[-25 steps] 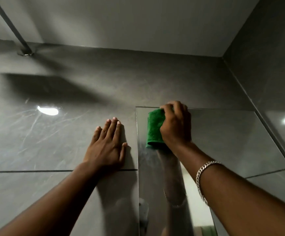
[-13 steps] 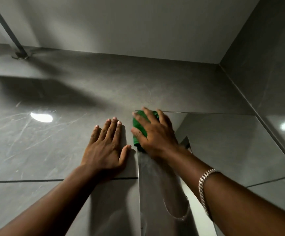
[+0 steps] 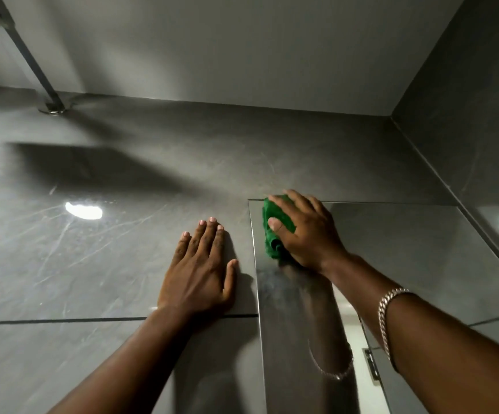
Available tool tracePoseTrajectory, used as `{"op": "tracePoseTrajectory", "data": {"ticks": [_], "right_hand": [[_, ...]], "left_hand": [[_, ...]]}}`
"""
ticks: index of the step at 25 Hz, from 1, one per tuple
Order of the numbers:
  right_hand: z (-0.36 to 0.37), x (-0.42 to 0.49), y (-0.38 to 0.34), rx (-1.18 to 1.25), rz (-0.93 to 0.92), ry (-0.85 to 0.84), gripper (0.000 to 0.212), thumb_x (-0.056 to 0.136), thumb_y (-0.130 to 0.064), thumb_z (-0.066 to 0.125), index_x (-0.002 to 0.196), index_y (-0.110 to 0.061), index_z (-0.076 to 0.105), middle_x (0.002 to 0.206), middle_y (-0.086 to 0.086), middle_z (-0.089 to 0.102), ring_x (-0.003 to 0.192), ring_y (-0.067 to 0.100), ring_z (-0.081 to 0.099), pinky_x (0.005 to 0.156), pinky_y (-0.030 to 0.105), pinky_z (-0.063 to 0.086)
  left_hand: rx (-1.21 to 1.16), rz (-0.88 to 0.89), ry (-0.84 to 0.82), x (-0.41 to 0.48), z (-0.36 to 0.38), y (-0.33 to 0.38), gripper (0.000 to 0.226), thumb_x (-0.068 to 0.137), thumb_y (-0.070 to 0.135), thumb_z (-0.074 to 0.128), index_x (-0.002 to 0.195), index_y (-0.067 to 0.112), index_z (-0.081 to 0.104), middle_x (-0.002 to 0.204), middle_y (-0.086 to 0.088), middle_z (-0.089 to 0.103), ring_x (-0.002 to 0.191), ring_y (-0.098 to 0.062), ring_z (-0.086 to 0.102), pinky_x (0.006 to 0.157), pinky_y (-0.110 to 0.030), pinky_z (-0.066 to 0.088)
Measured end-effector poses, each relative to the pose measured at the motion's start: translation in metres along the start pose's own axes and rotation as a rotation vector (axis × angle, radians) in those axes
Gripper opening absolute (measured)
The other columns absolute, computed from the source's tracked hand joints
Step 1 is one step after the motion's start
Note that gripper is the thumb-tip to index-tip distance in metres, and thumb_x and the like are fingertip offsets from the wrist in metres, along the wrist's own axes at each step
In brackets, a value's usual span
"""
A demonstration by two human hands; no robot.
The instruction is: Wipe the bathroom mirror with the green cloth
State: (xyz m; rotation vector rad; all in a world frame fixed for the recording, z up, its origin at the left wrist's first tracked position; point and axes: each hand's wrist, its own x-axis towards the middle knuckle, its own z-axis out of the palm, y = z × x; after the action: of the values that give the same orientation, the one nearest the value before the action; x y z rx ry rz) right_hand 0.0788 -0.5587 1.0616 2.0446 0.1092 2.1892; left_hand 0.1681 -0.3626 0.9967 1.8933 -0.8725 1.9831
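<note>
The bathroom mirror (image 3: pixel 406 264) is mounted on the grey tiled wall, its top left corner near the middle of the view. My right hand (image 3: pixel 305 231) presses the bunched green cloth (image 3: pixel 275 231) flat against that top left corner, fingers spread over it and thumb on the cloth. My left hand (image 3: pixel 200 270) lies flat and open on the wall tile just left of the mirror's edge, holding nothing. A silver bracelet (image 3: pixel 387 318) sits on my right wrist. The mirror reflects my right forearm.
A metal shower arm (image 3: pixel 33 64) runs from the wall flange (image 3: pixel 52 109) toward the upper left. The side wall (image 3: pixel 481 115) meets the tiled wall at the right. A light glare (image 3: pixel 84 210) shines on the tile at the left.
My right hand slid the cloth left along the mirror's top edge to the corner, and has now shifted slightly back right. The left hand stayed flat on the tile.
</note>
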Motion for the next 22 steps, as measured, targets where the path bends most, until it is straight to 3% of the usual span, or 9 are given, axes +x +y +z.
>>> {"op": "tracePoseTrajectory", "data": {"ticks": [2,3,7,9,13,15,17,19,22], "right_hand": [[0.002,0.019,-0.015,0.028,0.130,-0.046,0.051,0.094,-0.054,0.040,0.143,-0.042,0.034,0.160,-0.003,0.027,0.144,0.033,0.019,0.118,0.047,0.016],[0.004,0.018,-0.027,0.039,0.092,-0.095,0.052,0.094,-0.055,0.040,0.144,-0.043,0.032,0.160,-0.003,0.024,0.145,0.035,0.015,0.119,0.049,0.015],[0.002,-0.040,-0.010,0.000,-0.305,-0.136,0.056,0.088,-0.062,0.034,0.142,-0.050,0.027,0.157,-0.008,0.030,0.143,0.033,0.026,0.116,0.051,0.023],[-0.010,-0.043,0.015,-0.027,-0.240,-0.087,0.055,0.089,-0.060,0.034,0.143,-0.048,0.030,0.158,-0.007,0.032,0.143,0.030,0.028,0.117,0.048,0.024],[-0.008,-0.006,0.000,0.014,0.136,-0.076,0.052,0.094,-0.055,0.039,0.144,-0.044,0.031,0.161,-0.004,0.023,0.147,0.031,0.014,0.120,0.049,0.014],[0.000,-0.013,-0.025,0.049,0.028,-0.127,0.055,0.092,-0.060,0.036,0.144,-0.047,0.027,0.162,-0.006,0.020,0.148,0.032,0.009,0.120,0.052,0.013],[0.004,-0.046,-0.030,0.040,-0.214,-0.158,0.057,0.089,-0.063,0.034,0.143,-0.048,0.027,0.159,-0.006,0.026,0.147,0.031,0.017,0.119,0.052,0.015],[-0.003,-0.075,-0.009,0.001,-0.330,-0.140,0.055,0.089,-0.061,0.037,0.142,-0.048,0.030,0.156,-0.007,0.034,0.144,0.029,0.027,0.117,0.048,0.019],[-0.015,-0.063,0.024,-0.024,-0.127,-0.058,0.053,0.090,-0.057,0.037,0.142,-0.044,0.035,0.157,-0.005,0.034,0.143,0.028,0.029,0.117,0.044,0.019]], "left_hand": [[-0.013,-0.002,0.011,-0.001,-0.001,0.003,0.077,0.085,0.054,0.002,0.150,0.012,0.001,0.161,-0.008,-0.003,0.148,-0.018,-0.009,0.122,-0.037,-0.005],[-0.016,-0.004,0.009,-0.003,-0.001,0.003,0.076,0.086,0.053,0.004,0.150,0.012,0.004,0.162,-0.008,0.000,0.148,-0.018,-0.007,0.122,-0.036,-0.004],[-0.046,0.003,0.021,-0.012,-0.003,0.005,0.079,0.083,0.054,0.002,0.150,0.011,0.009,0.161,-0.009,0.005,0.149,-0.019,-0.002,0.122,-0.035,-0.002],[-0.040,0.001,0.019,-0.017,-0.003,0.007,0.079,0.084,0.054,0.002,0.150,0.011,0.008,0.161,-0.009,0.003,0.149,-0.019,-0.003,0.121,-0.034,-0.003],[-0.018,-0.010,0.017,-0.020,-0.004,0.012,0.079,0.084,0.055,0.000,0.150,0.011,0.006,0.161,-0.010,0.000,0.148,-0.020,-0.006,0.121,-0.035,-0.005],[-0.024,0.001,0.011,-0.023,-0.003,0.012,0.078,0.085,0.054,0.001,0.150,0.011,0.006,0.161,-0.010,0.001,0.149,-0.020,-0.005,0.121,-0.035,-0.004],[-0.054,0.017,0.015,-0.027,-0.003,0.012,0.078,0.084,0.053,0.004,0.150,0.011,0.006,0.161,-0.010,0.004,0.148,-0.019,-0.004,0.121,-0.034,-0.003],[-0.068,0.040,0.015,-0.034,-0.004,0.013,0.078,0.084,0.052,0.006,0.150,0.010,0.007,0.161,-0.010,0.005,0.148,-0.019,-0.003,0.120,-0.033,-0.003],[-0.065,0.047,0.024,-0.043,-0.003,0.017,0.076,0.087,0.051,0.009,0.149,0.009,0.015,0.160,-0.010,0.011,0.148,-0.020,0.002,0.121,-0.035,0.001]]}}
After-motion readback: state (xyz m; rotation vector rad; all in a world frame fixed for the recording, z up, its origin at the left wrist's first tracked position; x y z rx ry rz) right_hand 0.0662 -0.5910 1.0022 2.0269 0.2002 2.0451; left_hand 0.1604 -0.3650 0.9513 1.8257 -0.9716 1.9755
